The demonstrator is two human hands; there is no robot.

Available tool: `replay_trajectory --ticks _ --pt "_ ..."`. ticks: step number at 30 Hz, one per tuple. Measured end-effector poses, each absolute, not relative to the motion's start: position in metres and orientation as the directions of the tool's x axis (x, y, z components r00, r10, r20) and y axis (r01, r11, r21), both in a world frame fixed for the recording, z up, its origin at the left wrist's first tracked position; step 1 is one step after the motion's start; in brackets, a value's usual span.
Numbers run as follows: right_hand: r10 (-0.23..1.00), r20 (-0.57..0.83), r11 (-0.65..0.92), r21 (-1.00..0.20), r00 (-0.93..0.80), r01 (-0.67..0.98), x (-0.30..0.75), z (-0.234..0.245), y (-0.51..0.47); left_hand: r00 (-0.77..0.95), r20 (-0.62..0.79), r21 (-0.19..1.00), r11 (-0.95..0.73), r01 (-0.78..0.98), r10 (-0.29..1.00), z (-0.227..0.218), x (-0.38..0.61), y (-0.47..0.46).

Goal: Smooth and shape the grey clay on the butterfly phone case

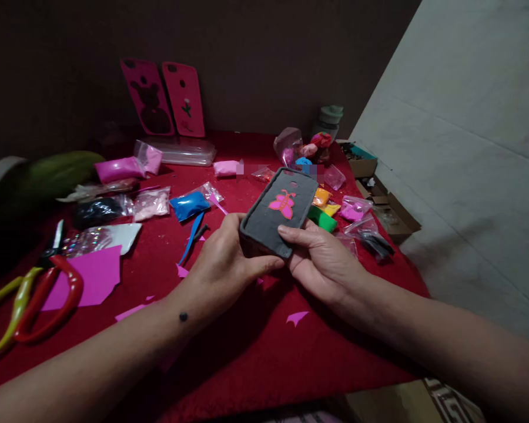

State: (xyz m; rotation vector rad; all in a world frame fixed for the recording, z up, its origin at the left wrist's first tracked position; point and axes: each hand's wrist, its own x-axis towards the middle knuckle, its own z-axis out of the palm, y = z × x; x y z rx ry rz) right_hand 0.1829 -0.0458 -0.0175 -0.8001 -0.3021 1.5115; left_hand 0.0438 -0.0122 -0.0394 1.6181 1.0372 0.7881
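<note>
A dark grey phone case (264, 220) is held tilted above the red cloth, its decorated back facing me. On it sits a pink butterfly (282, 204) with an orange outline. My left hand (223, 261) grips the case's left side and lower edge, with the thumb along the bottom and the other fingers hidden behind. At the lower right, my right hand (321, 258) has its thumb on the case's face and its fingers underneath. Just left of my left hand lie a blue strip (191, 239) and a blue clay packet (189, 205).
Red-and-yellow-handled scissors (66, 299) lie on a pink sheet (99, 276) at the left. Two pink phone cases (185, 97) lean against the back wall. Clay packets, including a green one (322, 220), surround the work. Cardboard boxes (394, 214) stand beyond the red-covered table's (255, 364) right edge.
</note>
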Motion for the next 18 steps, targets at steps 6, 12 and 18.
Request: replay_trajectory --ticks 6,12,18 --pt "0.94 -0.331 -0.148 -0.626 0.089 -0.766 0.1821 -0.0176 -0.0454 0.406 0.022 0.953 -0.143 0.268 0.914 -0.0389 0.0441 -0.0132" --pt "0.944 -0.32 -0.141 -0.612 0.08 -0.778 0.1817 -0.0182 -0.0473 0.39 0.037 0.922 -0.183 0.343 0.92 -0.04 0.0427 -0.0133" --pt "0.949 -0.312 -0.163 -0.599 0.042 -0.784 0.1819 -0.0184 -0.0474 0.37 0.054 0.933 -0.179 0.311 0.927 -0.0415 0.0441 -0.013"
